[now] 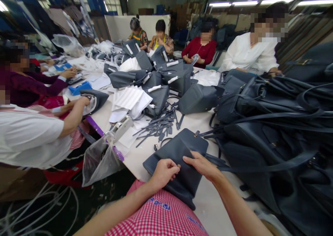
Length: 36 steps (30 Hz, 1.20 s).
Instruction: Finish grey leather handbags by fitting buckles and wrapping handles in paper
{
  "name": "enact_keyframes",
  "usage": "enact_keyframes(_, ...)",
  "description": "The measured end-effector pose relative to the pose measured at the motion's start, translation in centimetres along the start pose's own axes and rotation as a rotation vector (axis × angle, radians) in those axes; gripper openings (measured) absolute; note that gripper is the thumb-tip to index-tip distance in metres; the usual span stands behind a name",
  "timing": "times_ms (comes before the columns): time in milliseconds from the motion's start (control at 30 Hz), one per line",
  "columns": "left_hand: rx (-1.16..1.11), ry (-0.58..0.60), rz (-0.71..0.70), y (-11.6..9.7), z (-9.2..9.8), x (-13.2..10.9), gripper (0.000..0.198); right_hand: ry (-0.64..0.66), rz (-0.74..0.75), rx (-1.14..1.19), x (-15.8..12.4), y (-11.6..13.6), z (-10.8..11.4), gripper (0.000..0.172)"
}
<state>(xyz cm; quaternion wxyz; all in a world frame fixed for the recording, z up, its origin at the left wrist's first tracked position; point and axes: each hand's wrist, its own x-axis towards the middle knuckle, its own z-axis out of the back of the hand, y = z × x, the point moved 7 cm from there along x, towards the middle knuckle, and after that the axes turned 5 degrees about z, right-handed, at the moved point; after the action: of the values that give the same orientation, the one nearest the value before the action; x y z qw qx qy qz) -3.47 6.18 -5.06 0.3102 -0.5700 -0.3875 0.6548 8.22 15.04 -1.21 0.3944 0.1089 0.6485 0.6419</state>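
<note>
A dark blue leather handbag [179, 153] lies flat at the near edge of the white work table [197, 121], partly over my lap. My left hand [164, 172] is closed in a pinch on the bag's near side. My right hand [201, 165] rests on the bag just to the right, fingers curled down onto the leather and gripping it. Small gold hardware shows on the bag's far end.
A large heap of dark blue bags [273, 125] fills the right side. Loose straps [161, 125], white paper [130, 101] and grey bags [161, 80] cover the middle. A clear plastic bag [100, 159] hangs off the left edge. Several seated people work around the table.
</note>
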Motion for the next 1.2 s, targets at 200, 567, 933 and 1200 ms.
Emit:
enact_keyframes(200, -0.017, 0.027, -0.027, -1.5, 0.3, -1.4, 0.027, -0.033, 0.083, -0.114, -0.1, 0.2, -0.2, 0.028)
enact_keyframes(567, 0.151, 0.061, -0.008, -3.2, 8.0, -1.8, 0.015, -0.068, 0.109, -0.111, -1.3, -1.2, -0.9, 0.037)
enact_keyframes(933, 0.152, 0.141, 0.114, 0.9, 0.2, -1.4, 0.021, -0.086, 0.167, -0.290, -1.5, -0.4, -2.1, 0.031)
enact_keyframes(1200, 0.093, 0.044, 0.086, -0.4, 1.7, -1.1, 0.026, -0.087, 0.221, -0.542, -1.7, -0.1, -3.5, 0.030)
